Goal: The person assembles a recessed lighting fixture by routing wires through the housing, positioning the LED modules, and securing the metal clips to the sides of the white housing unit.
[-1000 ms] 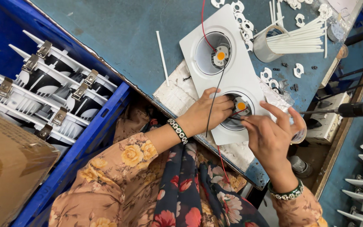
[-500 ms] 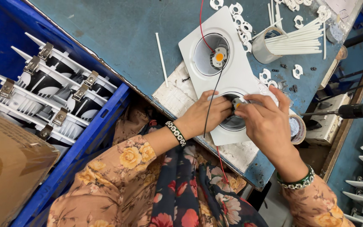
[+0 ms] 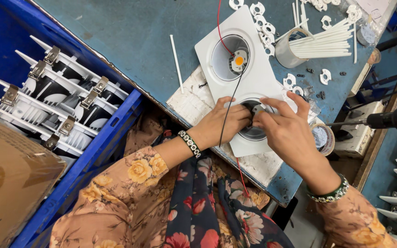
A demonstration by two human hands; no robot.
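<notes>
- Hands meet over the near recess of a white 2-cup downlight housing [image 3: 249, 87] on the blue-grey workbench [image 3: 129, 36] in the head view, the only view.
- Left hand [image 3: 224, 124] lies on the near-left edge of that housing, fingers curled and pinched in toward the rim of the near recess [image 3: 253, 133]; what the fingertips grip is hidden, so I cannot tell.
- Right hand [image 3: 288, 131] comes in from the other side, fingertips touching the left hand's at the recess, fingers bent and closed down on a small part I cannot make out.
- Far recess shows a yellow LED chip [image 3: 239, 60] sitting inside, open to view.
- Red wire [image 3: 220, 27] runs from the top edge into the far recess; a black wire [image 3: 230, 101] drops from it between the 2 hands.
- Beside the housing, a thin white tube [image 3: 176, 57] lies alone on the bench.
- Further right, a roll of tape [image 3: 288, 48] holds a bundle of white tubes [image 3: 327, 43], with small white clips [image 3: 263, 23] scattered near.
- Left of the bench, a blue crate [image 3: 93, 151] carries stacked white lamp bodies [image 3: 47, 101]; a cardboard box [image 3: 10, 179] sits nearest the camera.
- Far right, a green-handled screwdriver [image 3: 391, 119] lies well apart from the hands.
</notes>
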